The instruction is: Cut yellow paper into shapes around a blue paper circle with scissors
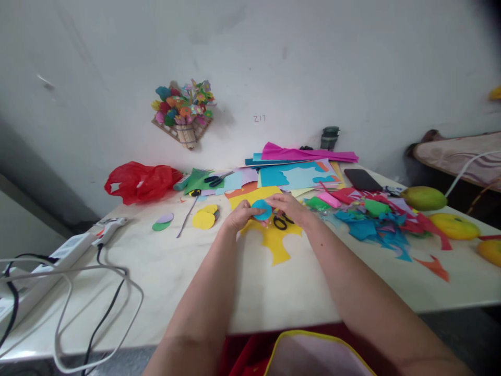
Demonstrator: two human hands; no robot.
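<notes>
Over the middle of the table I hold a blue paper circle (262, 210) between both hands. My left hand (241, 213) pinches its left edge. The fingers of my right hand (287, 204) close on its upper right edge. Below lies a yellow sheet (276, 249) with rounded pieces cut out of it. Black-handled scissors (282, 220) rest on that sheet under my right hand, their blades partly hidden. Left of my hands lie several yellow circles (204, 218). Farther left, a purple circle overlaps a green circle (162, 226).
Coloured scraps (368, 219) are heaped on the right, near a phone (362, 179) and mangoes (454, 225). Coloured sheets (297, 172), a second pair of scissors (217, 180) and a red plastic bag (143, 181) lie at the back. A power strip (64, 256) with cables sits left.
</notes>
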